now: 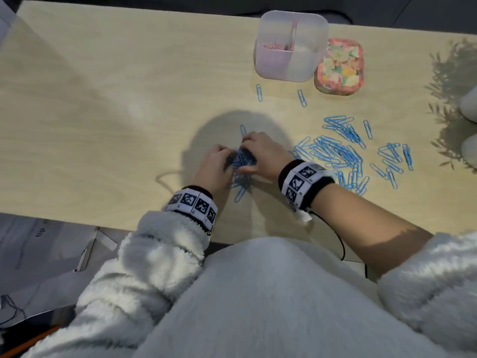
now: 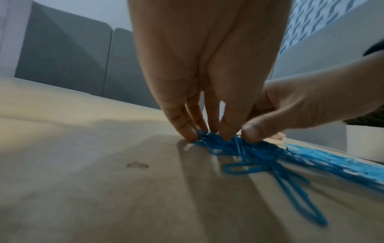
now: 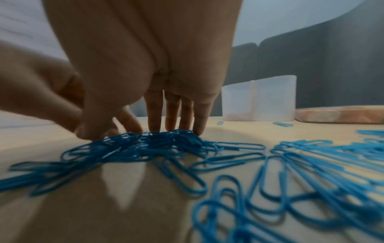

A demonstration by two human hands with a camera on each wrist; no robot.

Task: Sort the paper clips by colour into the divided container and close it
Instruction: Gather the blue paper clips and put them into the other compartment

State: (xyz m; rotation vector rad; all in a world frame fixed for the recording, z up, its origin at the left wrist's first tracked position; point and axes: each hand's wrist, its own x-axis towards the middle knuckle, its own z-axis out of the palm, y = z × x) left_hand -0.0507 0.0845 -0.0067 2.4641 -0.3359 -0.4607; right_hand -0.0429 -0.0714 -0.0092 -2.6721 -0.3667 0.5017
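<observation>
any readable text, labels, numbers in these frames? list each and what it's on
No text can be read in any view.
Left wristband: black-and-white square marker patterns, with tiny print below that is too small to read.
Right wristband: the same kind of markers, print too small to read.
Floral lid: a flower pattern, no lettering visible.
Divided container: plain, no label.
</observation>
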